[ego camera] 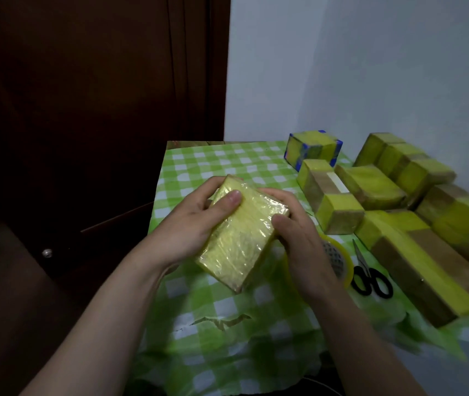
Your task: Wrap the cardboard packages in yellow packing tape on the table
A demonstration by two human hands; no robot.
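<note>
A flat, rectangular cardboard package, its upper face covered in glossy, wrinkled yellow tape, is held up over the table between both hands. It is tilted, with one short end pointing away to the left and the other toward the person. The left hand grips its left long side, with the thumb pressed across the top face near the far end and the fingers curled round the edge beyond. The right hand grips the right long side, with the thumb against the edge and the fingers wrapped behind the far corner. A green-and-white checked cloth covers the table and has a ragged tear near the front. A roll of yellow packing tape lies flat on the cloth, partly hidden behind the right wrist, and black-handled scissors lie just beside it on the right. Farther right and back, a cluster of brown cardboard packages banded in yellow tape sits crowded together. A blue-edged box is at its far end. A dark brown wooden door stands to the left, and a pale wall rises behind the table.
</note>
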